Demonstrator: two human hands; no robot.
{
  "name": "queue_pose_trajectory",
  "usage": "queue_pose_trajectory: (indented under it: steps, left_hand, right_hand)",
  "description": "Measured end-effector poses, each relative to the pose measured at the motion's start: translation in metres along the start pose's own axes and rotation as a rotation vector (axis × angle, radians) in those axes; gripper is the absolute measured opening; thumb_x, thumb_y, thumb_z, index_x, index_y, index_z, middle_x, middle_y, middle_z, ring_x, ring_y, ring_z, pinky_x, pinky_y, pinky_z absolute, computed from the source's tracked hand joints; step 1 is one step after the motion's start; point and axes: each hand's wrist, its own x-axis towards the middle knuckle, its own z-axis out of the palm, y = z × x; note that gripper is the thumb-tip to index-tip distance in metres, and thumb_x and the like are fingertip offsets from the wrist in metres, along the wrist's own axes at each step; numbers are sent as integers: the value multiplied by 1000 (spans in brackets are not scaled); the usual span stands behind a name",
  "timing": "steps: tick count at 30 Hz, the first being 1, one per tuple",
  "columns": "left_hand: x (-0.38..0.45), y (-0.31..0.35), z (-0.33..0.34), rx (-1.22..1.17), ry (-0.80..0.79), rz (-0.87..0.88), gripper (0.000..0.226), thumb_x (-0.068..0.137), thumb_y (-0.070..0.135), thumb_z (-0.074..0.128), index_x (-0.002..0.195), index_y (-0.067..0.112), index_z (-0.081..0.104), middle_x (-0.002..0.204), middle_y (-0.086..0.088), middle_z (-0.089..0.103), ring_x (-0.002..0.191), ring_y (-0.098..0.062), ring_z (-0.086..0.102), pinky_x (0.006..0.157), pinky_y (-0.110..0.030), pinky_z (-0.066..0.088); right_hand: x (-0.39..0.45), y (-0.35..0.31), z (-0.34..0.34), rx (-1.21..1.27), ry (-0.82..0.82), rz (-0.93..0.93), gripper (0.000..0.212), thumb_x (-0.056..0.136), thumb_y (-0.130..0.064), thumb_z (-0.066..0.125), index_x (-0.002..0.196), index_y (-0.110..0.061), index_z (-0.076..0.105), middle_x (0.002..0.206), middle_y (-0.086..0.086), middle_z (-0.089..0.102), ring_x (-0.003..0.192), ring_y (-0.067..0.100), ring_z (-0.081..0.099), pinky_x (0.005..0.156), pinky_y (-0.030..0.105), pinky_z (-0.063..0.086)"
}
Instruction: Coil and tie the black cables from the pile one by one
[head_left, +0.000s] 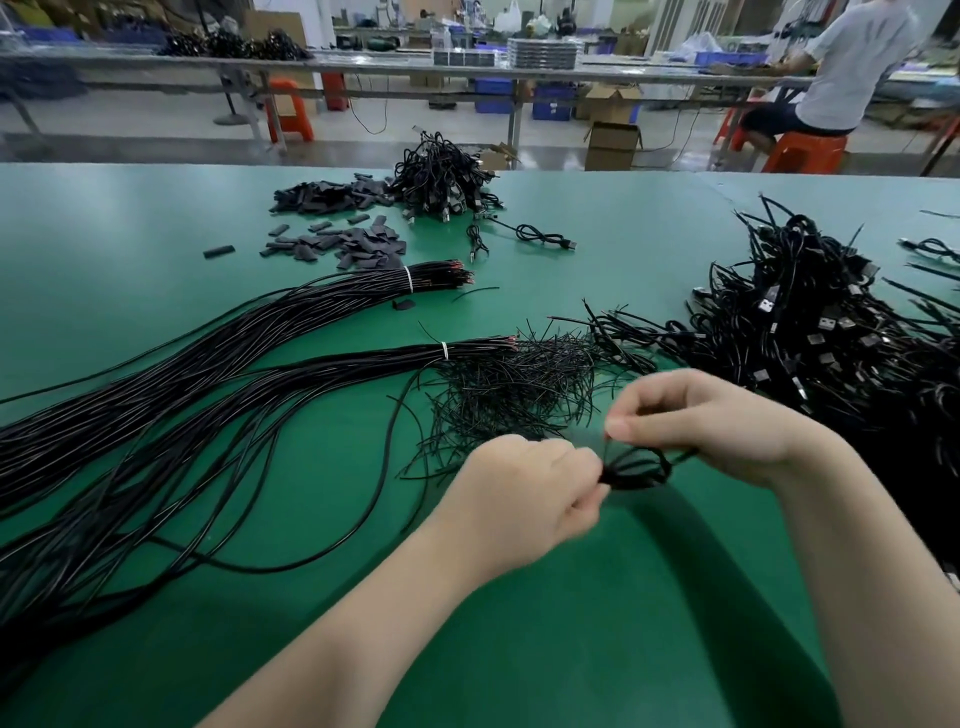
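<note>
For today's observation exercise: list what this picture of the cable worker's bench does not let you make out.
1. Head view: whether the tie is closed on the coil; the left hand is blurred and its fingers cover the spot.
2. What the right hand pinches; too thin to tell.
3. The long cables run off the left edge, so their far ends are unseen.
4. The USB pile is cut off at the right edge.
</note>
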Motion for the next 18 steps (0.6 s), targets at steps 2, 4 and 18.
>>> queue_pose_trajectory:
  steps: [2,4,18]
  left_hand:
    - [-2,7,5,-89,69,-7,29,90,24,44,63,14,48,56,0,46,46,-20,37,49,-27,25]
    - [-4,11,8,-302,154,-209,28,95,26,41,69,19,44,58,7,42,48,-16,37,47,-28,28]
    - [-1,-8,17,-870,402,-953,35,96,46,36,63,38,44,58,16,40,57,-10,35,58,-31,33]
  right_hand:
    - [-1,12,3,241,-92,89,7,69,-10,79,67,-15,74,62,2,64,54,11,57,54,19,47]
    - [7,20,16,453,-78,91,15,65,-1,70,65,-16,73,62,2,63,55,9,57,56,18,47]
    - [43,15,74,250,360,-257,19,88,-7,66,72,-16,65,65,-6,63,62,8,55,63,22,44]
